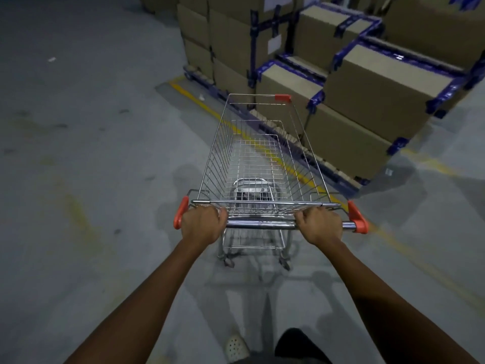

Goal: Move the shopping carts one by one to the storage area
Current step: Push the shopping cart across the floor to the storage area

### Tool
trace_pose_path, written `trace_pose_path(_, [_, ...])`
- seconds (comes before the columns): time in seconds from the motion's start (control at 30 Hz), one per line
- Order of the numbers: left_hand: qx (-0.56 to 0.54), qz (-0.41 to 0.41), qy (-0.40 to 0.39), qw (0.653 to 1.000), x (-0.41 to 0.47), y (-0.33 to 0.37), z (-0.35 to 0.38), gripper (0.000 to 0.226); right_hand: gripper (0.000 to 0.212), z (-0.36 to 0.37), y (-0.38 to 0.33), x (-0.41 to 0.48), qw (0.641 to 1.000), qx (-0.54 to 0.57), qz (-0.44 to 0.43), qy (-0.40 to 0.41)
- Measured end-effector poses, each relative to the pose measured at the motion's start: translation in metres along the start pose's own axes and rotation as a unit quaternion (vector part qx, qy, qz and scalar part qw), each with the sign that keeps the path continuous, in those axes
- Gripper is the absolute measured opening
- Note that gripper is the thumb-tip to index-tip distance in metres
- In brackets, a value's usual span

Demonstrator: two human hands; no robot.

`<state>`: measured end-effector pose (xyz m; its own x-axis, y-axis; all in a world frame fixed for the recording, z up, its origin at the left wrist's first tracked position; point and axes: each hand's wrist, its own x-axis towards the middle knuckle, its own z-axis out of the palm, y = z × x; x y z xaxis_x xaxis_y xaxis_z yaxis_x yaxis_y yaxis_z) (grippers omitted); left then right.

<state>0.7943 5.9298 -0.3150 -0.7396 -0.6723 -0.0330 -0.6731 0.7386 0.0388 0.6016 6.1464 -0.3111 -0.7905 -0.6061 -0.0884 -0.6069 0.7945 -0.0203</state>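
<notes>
Both hands hold the shiny bar (259, 225) of a wire cart (258, 164), the left hand (202, 223) near the bar's left red end (180, 212) and the right hand (321, 224) near its right red end (357, 218), with fingers curled over the bar. The basket stretches away ahead of the hands, and past the right hand are stacked brown boxes (367, 101) with blue tape, with a yellow line (195, 99) on the gray floor (78, 153) beside them. Below the arms, near the body, a pale shoe (236, 348) shows.
</notes>
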Motion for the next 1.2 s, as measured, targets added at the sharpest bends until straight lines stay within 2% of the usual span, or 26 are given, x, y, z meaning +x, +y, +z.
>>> trace_pose_path(0.27, [-0.013, -0.064, 0.047, 0.997, 0.069, -0.049, -0.002, 0.065, 0.048, -0.010, -0.063, 0.097, 0.997, -0.035, -0.063, 0.013])
trace_pose_path(0.43, [0.003, 0.016, 0.051, 0.999, 0.139, -0.079, -0.006, 0.054, 0.048, -0.013, -0.095, 0.180, 0.995, -0.032, -0.090, 0.015])
trace_pose_path(0.5, [-0.001, 0.023, 0.039, 0.999, 0.168, -0.091, -0.007, 0.048, 0.048, -0.014, -0.109, 0.215, 0.994, -0.031, -0.104, 0.014])
trace_pose_path(0.67, [-0.019, -0.056, -0.020, 0.998, 0.236, -0.118, -0.011, 0.057, 0.048, -0.022, -0.149, 0.301, 0.987, -0.030, -0.157, 0.016])
trace_pose_path(0.77, [-0.030, -0.099, -0.028, 0.994, 0.272, -0.134, -0.016, 0.060, 0.047, -0.029, -0.173, 0.347, 0.982, -0.033, -0.187, 0.019])
trace_pose_path(0.97, [-0.017, -0.141, -0.043, 0.989, 0.328, -0.174, -0.031, 0.069, 0.046, -0.041, -0.236, 0.426, 0.971, -0.055, -0.233, 0.010])
trace_pose_path(1.2, [-0.015, -0.171, -0.052, 0.984, 0.396, -0.239, -0.040, 0.075, 0.048, -0.042, -0.318, 0.502, 0.969, -0.065, -0.237, 0.009])
